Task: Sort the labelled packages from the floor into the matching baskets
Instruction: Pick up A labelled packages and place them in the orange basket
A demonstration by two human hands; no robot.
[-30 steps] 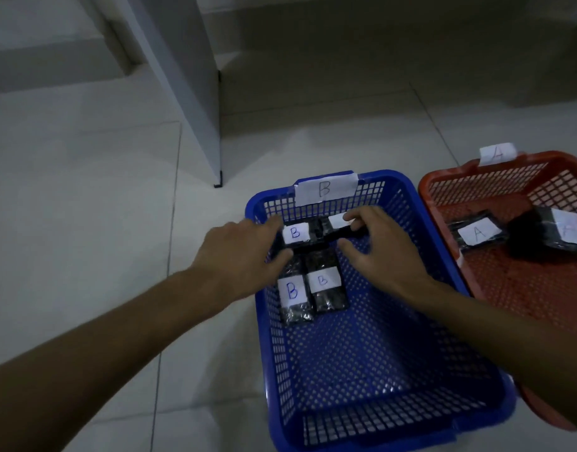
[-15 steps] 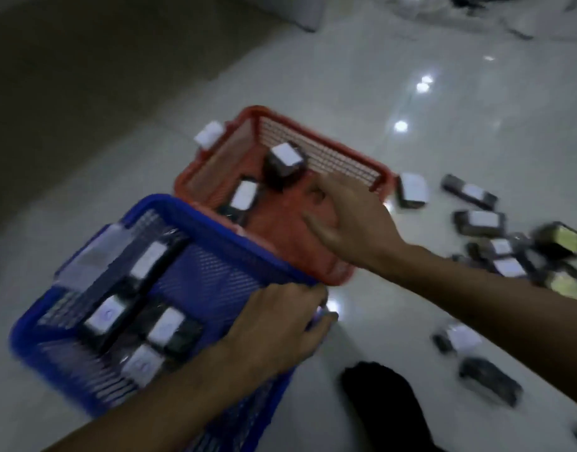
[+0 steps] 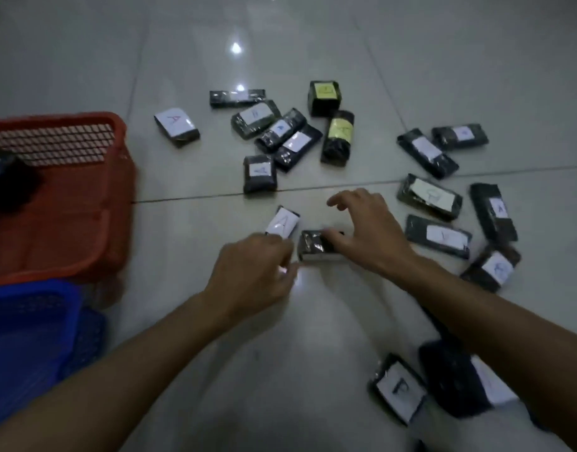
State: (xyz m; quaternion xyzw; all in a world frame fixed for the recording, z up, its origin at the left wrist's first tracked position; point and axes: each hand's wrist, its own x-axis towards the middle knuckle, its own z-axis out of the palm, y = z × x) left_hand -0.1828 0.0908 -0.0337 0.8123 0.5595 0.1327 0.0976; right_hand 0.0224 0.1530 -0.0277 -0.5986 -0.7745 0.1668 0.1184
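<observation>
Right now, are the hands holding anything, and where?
The right hand touches the right end of a black plastic-wrapped package on the floor. Whether it grips is unclear. The left hand beside it holds nothing visible.

red basket (image 3: 85,203): orange-red, mesh of small holes
blue basket (image 3: 29,324): deep blue, mesh walls
packages (image 3: 282,138): glossy black wrap, white labels with blue or red letters
two packages (image 3: 325,94): yellow labels
floor (image 3: 313,44): pale grey tiles, dark grout lines
</observation>
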